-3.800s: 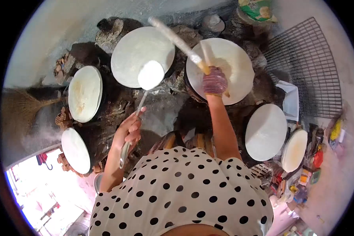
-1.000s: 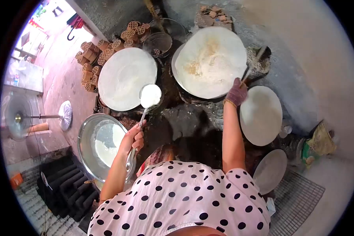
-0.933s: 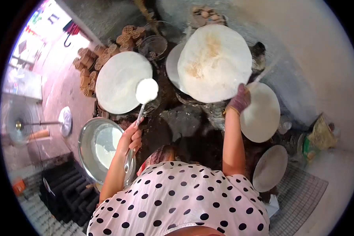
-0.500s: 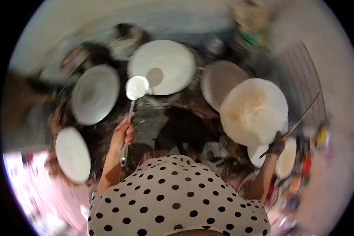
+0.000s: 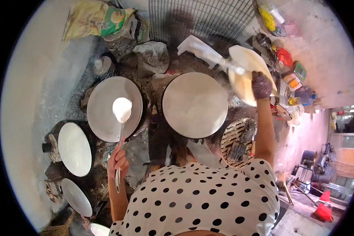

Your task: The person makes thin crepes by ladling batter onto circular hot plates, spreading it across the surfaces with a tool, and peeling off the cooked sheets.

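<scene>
My left hand (image 5: 118, 160) is closed round the handle of a metal ladle (image 5: 122, 109) full of white batter, held over a bare grey round griddle (image 5: 100, 118). My right hand (image 5: 262, 85), in a dark purple glove, is closed at the right edge of a round, pale, browned flatbread stack (image 5: 246, 72). A stick tool (image 5: 228, 65), blurred, reaches left from that hand; its near end is hidden. Between my hands lies another bare griddle (image 5: 195, 105). On the left, a third griddle carries a white sheet (image 5: 74, 149).
A wire grid (image 5: 200, 15) stands at the back beside a yellow and green sack (image 5: 98, 17). A grey bag (image 5: 151, 57) sits behind the griddles. On the right is a slatted round grate (image 5: 238, 142). Another griddle (image 5: 76, 197) lies at lower left.
The view has turned right. My left hand has carried the full ladle over a bare griddle. The round sheet by my right hand now lies at the far right, no longer lifted over the griddles.
</scene>
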`<action>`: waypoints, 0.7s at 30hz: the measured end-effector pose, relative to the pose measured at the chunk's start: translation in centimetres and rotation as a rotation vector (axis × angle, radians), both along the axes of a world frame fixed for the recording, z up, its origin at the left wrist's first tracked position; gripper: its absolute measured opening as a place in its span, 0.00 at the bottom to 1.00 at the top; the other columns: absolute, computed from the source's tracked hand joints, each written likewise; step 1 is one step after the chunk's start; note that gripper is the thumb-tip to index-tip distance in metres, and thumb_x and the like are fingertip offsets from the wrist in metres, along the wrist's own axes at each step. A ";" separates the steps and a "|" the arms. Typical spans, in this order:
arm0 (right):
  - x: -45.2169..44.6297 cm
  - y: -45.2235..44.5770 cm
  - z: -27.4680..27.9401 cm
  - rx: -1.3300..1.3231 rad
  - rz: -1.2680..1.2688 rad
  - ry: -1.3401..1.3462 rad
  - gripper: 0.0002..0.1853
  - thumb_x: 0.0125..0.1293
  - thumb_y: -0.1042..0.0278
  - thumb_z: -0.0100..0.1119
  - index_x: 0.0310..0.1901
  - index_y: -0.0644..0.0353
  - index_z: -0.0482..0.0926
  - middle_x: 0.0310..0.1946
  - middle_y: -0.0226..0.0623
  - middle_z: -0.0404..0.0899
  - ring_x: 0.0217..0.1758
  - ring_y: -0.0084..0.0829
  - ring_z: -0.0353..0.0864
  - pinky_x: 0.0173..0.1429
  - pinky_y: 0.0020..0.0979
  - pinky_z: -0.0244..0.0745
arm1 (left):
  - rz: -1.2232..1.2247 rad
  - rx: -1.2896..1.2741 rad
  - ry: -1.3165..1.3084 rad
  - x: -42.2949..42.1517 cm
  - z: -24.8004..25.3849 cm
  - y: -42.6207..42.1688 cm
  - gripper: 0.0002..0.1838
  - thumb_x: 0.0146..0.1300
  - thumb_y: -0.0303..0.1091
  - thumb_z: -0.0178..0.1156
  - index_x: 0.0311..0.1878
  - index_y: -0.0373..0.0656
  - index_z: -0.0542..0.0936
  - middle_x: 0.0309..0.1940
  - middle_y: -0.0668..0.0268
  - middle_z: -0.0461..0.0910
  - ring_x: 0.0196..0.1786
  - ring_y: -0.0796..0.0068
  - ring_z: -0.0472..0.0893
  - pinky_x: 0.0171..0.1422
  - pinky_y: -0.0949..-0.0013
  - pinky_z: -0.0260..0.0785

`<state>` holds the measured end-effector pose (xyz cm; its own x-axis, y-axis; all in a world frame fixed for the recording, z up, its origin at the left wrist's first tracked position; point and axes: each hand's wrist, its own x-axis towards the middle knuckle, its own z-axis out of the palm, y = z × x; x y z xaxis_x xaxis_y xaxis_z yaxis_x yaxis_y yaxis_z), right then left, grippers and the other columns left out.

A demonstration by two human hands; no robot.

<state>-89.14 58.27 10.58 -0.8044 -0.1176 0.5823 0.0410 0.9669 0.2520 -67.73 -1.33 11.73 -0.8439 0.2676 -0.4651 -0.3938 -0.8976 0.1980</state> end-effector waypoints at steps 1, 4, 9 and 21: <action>-0.3 0.7 -2.2 -0.025 -0.061 -0.073 0.09 0.63 0.61 0.53 0.41 0.52 0.79 0.39 0.41 0.81 0.42 0.42 0.81 0.45 0.39 0.77 | 0.011 -0.036 -0.028 -1.0 0.1 1.1 0.24 0.77 0.35 0.36 0.72 0.41 0.52 0.18 0.76 0.61 0.10 0.87 0.62 0.12 0.77 0.62; 0.9 3.4 -8.5 -0.057 -0.364 -0.383 0.07 0.64 0.62 0.51 0.37 0.52 0.77 0.37 0.38 0.79 0.40 0.37 0.81 0.44 0.38 0.77 | -0.035 -0.188 -0.024 -2.7 1.1 2.4 0.24 0.77 0.32 0.33 0.73 0.40 0.50 0.18 0.75 0.62 0.10 0.88 0.61 0.10 0.78 0.57; 4.9 6.8 -17.5 -0.336 -0.416 -0.151 0.06 0.56 0.63 0.53 0.29 0.48 0.80 0.28 0.32 0.77 0.35 0.36 0.79 0.34 0.38 0.74 | 0.024 -0.290 -0.114 -3.8 2.2 2.8 0.25 0.77 0.32 0.32 0.74 0.40 0.48 0.22 0.74 0.66 0.12 0.89 0.63 0.11 0.79 0.56; 7.3 -7.7 -7.0 -1.672 -0.306 -0.361 0.20 0.68 0.61 0.52 0.61 0.52 0.71 0.39 0.33 0.80 0.37 0.29 0.80 0.40 0.33 0.78 | -0.266 -0.906 0.018 -8.6 9.6 -6.4 0.23 0.74 0.37 0.45 0.70 0.46 0.62 0.18 0.79 0.60 0.15 0.90 0.57 0.14 0.83 0.47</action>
